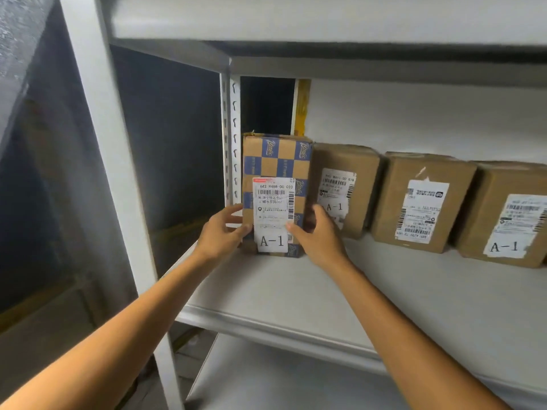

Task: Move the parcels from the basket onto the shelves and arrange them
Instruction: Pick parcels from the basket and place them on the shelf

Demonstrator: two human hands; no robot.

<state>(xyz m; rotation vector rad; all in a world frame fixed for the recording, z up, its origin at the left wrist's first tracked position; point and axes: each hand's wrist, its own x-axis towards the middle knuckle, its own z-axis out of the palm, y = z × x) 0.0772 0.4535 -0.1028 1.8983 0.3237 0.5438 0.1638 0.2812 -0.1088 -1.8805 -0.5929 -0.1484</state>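
Up on the white shelf board (296, 291), at its far left end, a checkered parcel (276, 161) stands upright, a cardboard box printed in brown and blue squares. Its left side is close to the perforated upright (232, 143) and its right side is just beside the first plain parcel (343, 161). Its front carries a white shipping label (272, 202) with "A-1" at the foot.

Both hands hold this box low down. The left hand (220, 232) grips its left edge, with the thumb laid across the front by the label and the fingers curled round the side. The right hand (321, 235) grips the right edge, its thumb pressing on the label's lower corner and its fingers tucked into the narrow gap between this box and the neighbouring one. The box's bottom edge meets the board, but whether its weight rests there cannot be told.

To the right, in a row along the back wall, stand the first plain parcel, a second plain parcel (420, 199) and a third plain parcel (503, 214), all brown cardboard with white labels. The first and third show "A-1"; the second's label is upside down.

A strip of yellow tape (302, 108) runs up the back wall behind the checkered box. Another shelf (325, 22) hangs above and a lower shelf (266, 380) lies beneath.
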